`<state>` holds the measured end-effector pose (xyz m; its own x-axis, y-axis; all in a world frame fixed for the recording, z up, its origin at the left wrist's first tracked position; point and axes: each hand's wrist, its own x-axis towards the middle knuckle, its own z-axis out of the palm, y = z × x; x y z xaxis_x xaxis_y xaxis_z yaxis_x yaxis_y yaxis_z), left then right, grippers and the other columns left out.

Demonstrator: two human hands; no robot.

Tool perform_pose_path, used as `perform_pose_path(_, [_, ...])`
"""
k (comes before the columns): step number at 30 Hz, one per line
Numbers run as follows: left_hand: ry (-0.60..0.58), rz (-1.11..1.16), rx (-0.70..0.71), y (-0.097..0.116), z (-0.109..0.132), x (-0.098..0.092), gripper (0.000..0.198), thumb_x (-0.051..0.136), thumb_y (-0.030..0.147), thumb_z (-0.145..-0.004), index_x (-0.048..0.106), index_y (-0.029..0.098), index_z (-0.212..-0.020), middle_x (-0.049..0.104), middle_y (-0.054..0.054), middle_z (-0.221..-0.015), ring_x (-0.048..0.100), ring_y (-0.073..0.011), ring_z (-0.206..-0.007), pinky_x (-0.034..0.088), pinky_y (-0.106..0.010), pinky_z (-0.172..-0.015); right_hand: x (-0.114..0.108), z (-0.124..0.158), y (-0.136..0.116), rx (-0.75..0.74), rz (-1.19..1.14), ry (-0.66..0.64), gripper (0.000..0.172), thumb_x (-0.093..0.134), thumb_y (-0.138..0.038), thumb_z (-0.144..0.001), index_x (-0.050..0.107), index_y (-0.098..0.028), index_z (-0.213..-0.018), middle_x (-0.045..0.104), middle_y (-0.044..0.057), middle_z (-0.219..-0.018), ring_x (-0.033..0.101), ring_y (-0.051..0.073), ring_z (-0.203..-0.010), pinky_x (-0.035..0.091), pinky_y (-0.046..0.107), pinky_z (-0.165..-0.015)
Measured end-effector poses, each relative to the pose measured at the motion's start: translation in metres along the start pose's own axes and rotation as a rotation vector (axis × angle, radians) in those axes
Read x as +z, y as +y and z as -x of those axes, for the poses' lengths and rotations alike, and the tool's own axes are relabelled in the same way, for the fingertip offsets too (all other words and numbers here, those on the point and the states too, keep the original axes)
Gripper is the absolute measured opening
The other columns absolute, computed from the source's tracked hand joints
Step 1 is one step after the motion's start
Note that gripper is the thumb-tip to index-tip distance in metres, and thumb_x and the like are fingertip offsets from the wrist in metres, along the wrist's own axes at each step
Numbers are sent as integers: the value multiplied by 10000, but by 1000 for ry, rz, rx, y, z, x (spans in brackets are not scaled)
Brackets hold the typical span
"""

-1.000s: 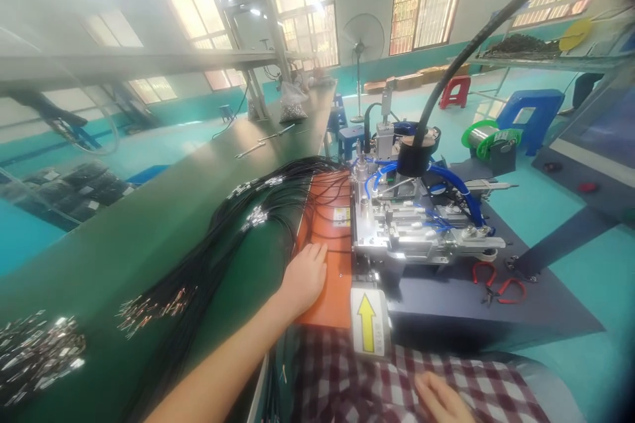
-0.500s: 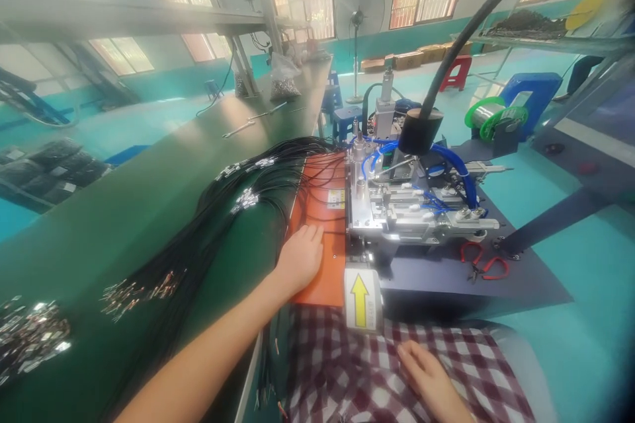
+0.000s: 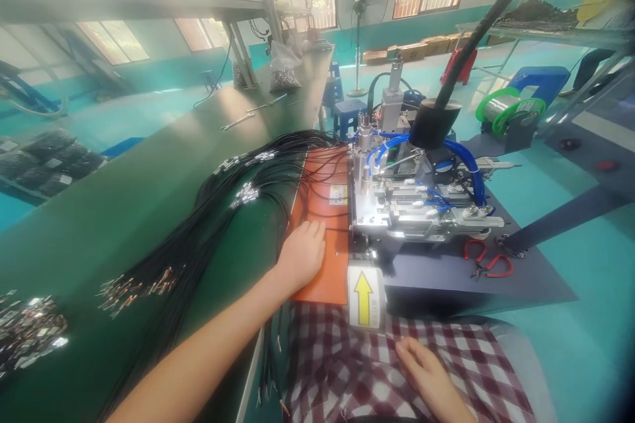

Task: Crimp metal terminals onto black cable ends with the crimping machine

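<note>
My left hand (image 3: 303, 252) rests over the orange plate (image 3: 330, 271), its fingers closed on a thin black cable (image 3: 336, 229) that runs right into the metal machine (image 3: 377, 211). Other black cables (image 3: 322, 175) cross the far part of the plate. Low over the checkered cloth on my lap, my right hand (image 3: 429, 373) is loosely curled, with nothing visible in its fingers. To the left on the green table, a large bundle of black cables (image 3: 208, 211) lies spread, with silvery terminals (image 3: 247, 193) and bare copper ends (image 3: 141, 284).
A pile of metal terminals (image 3: 32, 330) lies at the table's left. Red-handled pliers (image 3: 489, 263) lie on the machine's dark base. A label with a yellow arrow (image 3: 364, 297) faces me. A black flexible arm (image 3: 436, 122) hangs over the machine; a green wire spool (image 3: 508, 109) stands behind.
The view has shifted slightly. My left hand stays closed at the cable over the orange plate, and my right hand remains at my lap.
</note>
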<state>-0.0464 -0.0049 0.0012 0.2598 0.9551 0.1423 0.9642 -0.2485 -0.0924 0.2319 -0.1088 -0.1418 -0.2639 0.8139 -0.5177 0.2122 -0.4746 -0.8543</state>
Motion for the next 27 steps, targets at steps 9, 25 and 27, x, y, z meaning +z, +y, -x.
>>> perform_pose_path(9, [-17,-8,16,-1,-1,0,429,347,186,-940,509,39,-1309,603,-162,-1208,541,-275,-1071,466,-393,-916,6,2,-9,-6,103,-2,469,502,-648,-786,380,-222,-633,368,-63,-530,299,103,-491,266,238,-477])
perform_pose_path(25, [-206,-23,75,-4,-10,-26,403,345,175,-940,459,73,-1312,591,-138,-1141,557,-245,-1008,486,-358,-860,157,20,-97,-90,44,-438,619,625,-370,-795,447,-150,-1345,583,140,-1282,588,242,-1106,481,334,-853])
perform_pose_path(27, [-194,-31,85,-4,-9,-27,415,344,158,-934,441,78,-1330,597,-135,-1135,563,-243,-1002,490,-358,-855,170,16,-95,-101,-52,-430,532,611,-387,-815,501,-161,-1284,637,114,-1167,612,230,-1041,482,325,-837])
